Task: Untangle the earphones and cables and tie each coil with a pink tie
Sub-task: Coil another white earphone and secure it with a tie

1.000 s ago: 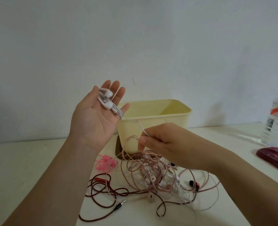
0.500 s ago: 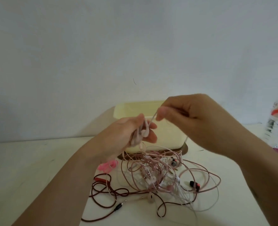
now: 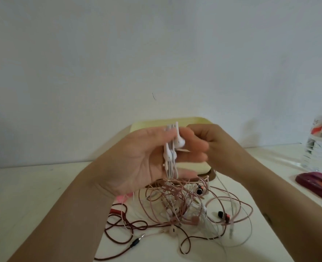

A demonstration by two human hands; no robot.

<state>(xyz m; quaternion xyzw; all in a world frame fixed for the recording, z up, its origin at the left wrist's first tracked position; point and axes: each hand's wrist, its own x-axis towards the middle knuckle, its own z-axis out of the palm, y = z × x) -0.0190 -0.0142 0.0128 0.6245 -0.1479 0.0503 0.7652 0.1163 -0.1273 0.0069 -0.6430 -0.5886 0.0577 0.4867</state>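
My left hand (image 3: 143, 159) is raised palm-up over the table and holds white earphones (image 3: 172, 150), their buds and looped cord lying across its fingers. My right hand (image 3: 215, 144) is curled just right of them, its fingertips at the white cord; the exact grip is hidden. Below lies a tangle of cables (image 3: 184, 207): pink cords, white cords, and a dark red cable (image 3: 122, 222) with a black jack plug (image 3: 135, 242). A pink tie (image 3: 123, 198) peeks out under my left wrist.
A pale yellow tub (image 3: 199, 121) stands behind my hands, mostly hidden. A clear water bottle (image 3: 320, 140) stands at the right edge, with a dark magenta object (image 3: 315, 183) in front of it. A white wall lies behind the table.
My left hand dropped from its raised, open pose, then turned palm-up again with the white earphones. My right hand rose from the tangle and came in against the left hand's fingers.
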